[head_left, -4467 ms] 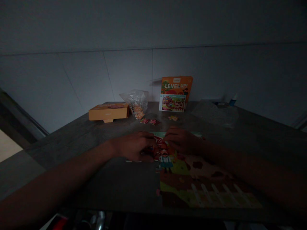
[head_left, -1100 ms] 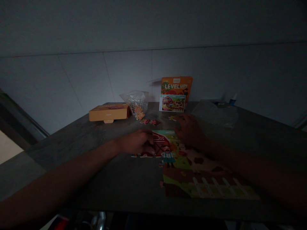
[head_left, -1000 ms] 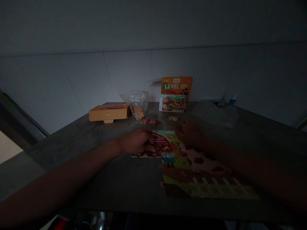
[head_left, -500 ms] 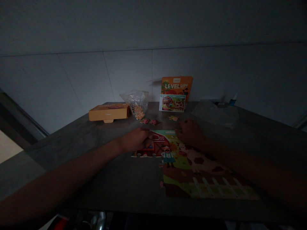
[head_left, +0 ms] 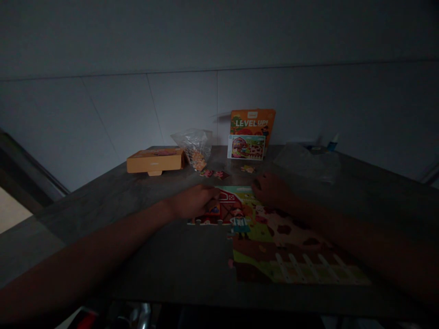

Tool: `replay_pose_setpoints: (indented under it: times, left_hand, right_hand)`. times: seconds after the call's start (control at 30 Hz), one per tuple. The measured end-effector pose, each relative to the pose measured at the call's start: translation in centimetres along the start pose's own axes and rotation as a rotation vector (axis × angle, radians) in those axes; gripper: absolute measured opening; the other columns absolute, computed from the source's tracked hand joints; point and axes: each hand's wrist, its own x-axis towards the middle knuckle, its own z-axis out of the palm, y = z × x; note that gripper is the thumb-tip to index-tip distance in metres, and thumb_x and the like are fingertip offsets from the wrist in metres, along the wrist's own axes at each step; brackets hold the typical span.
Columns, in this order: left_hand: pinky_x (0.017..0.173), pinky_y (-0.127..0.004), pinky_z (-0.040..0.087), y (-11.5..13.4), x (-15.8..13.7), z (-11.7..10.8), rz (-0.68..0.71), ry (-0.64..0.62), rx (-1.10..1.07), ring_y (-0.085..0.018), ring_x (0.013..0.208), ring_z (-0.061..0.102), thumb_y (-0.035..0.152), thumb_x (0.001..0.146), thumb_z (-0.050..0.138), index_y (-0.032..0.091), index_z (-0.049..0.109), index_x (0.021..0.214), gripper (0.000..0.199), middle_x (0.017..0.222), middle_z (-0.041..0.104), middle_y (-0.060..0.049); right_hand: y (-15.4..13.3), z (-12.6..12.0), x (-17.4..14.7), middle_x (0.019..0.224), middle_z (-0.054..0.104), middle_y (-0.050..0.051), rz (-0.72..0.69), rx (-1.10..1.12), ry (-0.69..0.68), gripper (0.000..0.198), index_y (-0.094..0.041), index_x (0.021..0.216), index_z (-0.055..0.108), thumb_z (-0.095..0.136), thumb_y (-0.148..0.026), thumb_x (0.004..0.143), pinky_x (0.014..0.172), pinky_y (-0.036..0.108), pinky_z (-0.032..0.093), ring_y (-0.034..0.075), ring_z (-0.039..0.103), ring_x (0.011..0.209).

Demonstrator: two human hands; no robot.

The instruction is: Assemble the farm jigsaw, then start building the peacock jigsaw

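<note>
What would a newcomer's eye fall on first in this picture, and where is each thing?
Probably the bright orange LEVEL UP! package, standing at the back of the dim table, with a small farm picture card in front of it. Next, perhaps, the partly assembled farm puzzle nearer the viewer, the left hand over its barn side and the right hand by its far edge.

Left forearm (head_left: 113, 251) reaches in from lower left, right forearm (head_left: 350, 237) from lower right. Left hand (head_left: 195, 201) is palm-down, fingers bent; right hand (head_left: 273, 189) same, hands apart.
</note>
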Motion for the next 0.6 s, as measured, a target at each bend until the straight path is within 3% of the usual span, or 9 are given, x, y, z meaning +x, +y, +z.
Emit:
replay_pose_setpoints:
  times: [0.4, 0.5, 0.6]
  left_hand:
    - [0.077, -0.028, 0.048, 0.1, 0.0, 0.1, 0.01, 0.005, 0.044, -0.018, 0.086, 0.066, 0.016, 0.098, 0.047, 0.016, 0.06, 0.097, 0.013, 0.096, 0.069, -0.007]
    - [0.078, -0.027, 0.049, 0.2, 0.0, 0.0, 0.003, -0.005, 0.069, -0.017, 0.085, 0.066, 0.015, 0.098, 0.047, 0.016, 0.061, 0.097, 0.013, 0.096, 0.069, -0.007]
    - [0.081, -0.029, 0.051, 0.4, -0.1, -0.1, 0.011, 0.002, 0.081, -0.019, 0.087, 0.065, 0.015, 0.098, 0.048, 0.015, 0.063, 0.1, 0.015, 0.097, 0.067, -0.008]
  right_hand:
    - [-0.8, -0.9, 0.0, 0.098, 0.068, 0.019, -0.002, -0.035, -0.036, 0.02, -0.014, 0.096, 0.07, 0.055, -0.028, 0.094, 0.086, 0.042, 0.05, 0.03, 0.065, 0.095]
    - [-1.0, -0.9, 0.0, 0.098, 0.067, 0.018, -0.013, 0.035, -0.021, 0.018, -0.017, 0.097, 0.07, 0.057, -0.029, 0.093, 0.085, 0.042, 0.051, 0.029, 0.065, 0.094]
    - [-1.3, -1.0, 0.1, 0.109, 0.066, 0.018, -0.09, 0.205, 0.049, 0.023, -0.015, 0.111, 0.065, 0.056, -0.028, 0.094, 0.089, 0.04, 0.051, 0.027, 0.065, 0.098]
